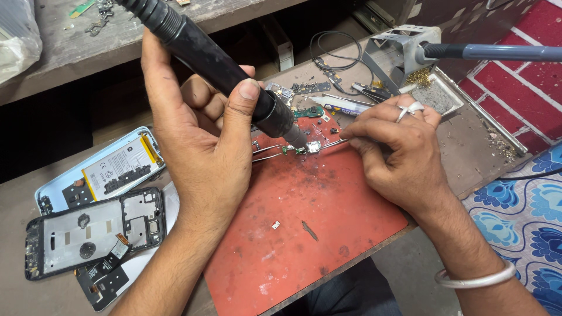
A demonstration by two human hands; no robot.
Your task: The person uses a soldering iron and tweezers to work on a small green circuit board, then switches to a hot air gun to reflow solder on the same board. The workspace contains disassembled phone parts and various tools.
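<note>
My left hand (202,131) grips a thick black hot-air wand (216,64), its metal nozzle pointing down at a small green circuit board (304,148) on the red work mat (304,234). My right hand (395,149), with a ring and a white bangle at the wrist, holds thin metal tweezers (332,143) whose tips touch the small board. A second pair of tweezers (266,153) lies on the mat just left of the board.
An opened phone with battery (99,172) and a dark phone frame (88,231) lie at the left. A soldering iron in its metal stand (404,52), a glue tube (345,106), loose boards and cables sit behind the mat. Blue patterned cloth (521,216) lies at the right.
</note>
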